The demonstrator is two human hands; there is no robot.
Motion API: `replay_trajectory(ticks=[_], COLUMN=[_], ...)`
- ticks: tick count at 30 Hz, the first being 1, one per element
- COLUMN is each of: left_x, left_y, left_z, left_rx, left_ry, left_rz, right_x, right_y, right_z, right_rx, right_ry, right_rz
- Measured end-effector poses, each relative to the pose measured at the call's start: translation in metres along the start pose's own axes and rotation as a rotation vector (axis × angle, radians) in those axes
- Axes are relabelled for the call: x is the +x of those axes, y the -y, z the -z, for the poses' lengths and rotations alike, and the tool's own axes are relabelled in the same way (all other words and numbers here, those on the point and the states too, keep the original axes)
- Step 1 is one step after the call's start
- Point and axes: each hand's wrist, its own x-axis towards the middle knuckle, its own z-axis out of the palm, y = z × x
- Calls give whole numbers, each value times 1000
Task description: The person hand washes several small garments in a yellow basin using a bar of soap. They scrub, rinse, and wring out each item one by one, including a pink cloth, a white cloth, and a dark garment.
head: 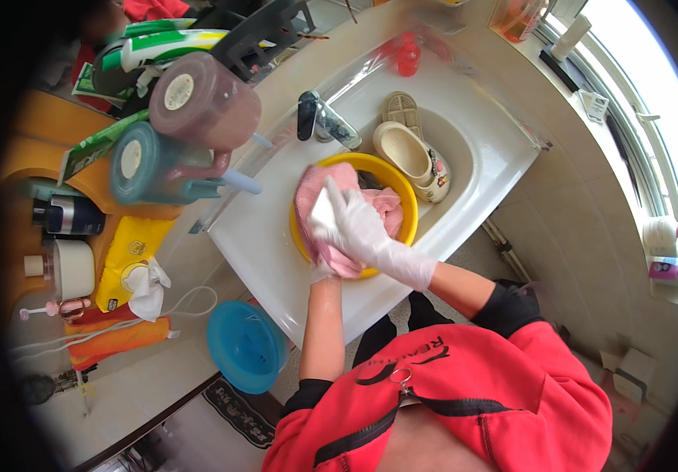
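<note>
Both of my hands wear thin white gloves over a yellow basin [408, 200] set on the sink. My right hand [365, 230] grips a white block [323, 215], which looks like a bar of soap, and presses it against a pink cloth [321, 180]. My left hand [323, 271] is under the cloth and mostly hidden by it; only the glove near the wrist shows. More pink cloth [387, 206] lies bunched inside the basin, beside something dark. The cloth in my hands drapes over the basin's left side.
Behind the basin stands a faucet [330, 124]. Cream clogs [413, 153] lie in the white sink [480, 171]. A blue basin [244, 348] is below left. Cups [206, 100], a yellow tissue pack [132, 259] and bottles crowd the left shelf. More bottles [666, 236] line the windowsill.
</note>
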Motion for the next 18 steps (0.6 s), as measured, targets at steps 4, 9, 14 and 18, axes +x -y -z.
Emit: replay_trajectory(ticks=[4,9,14,18], left_x=[-19,-21,-10,-14], left_y=[15,14,3,7], left_z=[-3,-3,4,4], left_rx=[-14,-11,-19,48], left_ry=[-35,-1,46,13], left_rz=[-37,16,76,40], right_x=[-4,33,10,32], right_y=[0,-13,3,5], right_z=[3,-5,-9,4], right_rx=[-59,129,3,-157], right_ry=[105,-362,47,-100], right_rz=[650,-19,405,277])
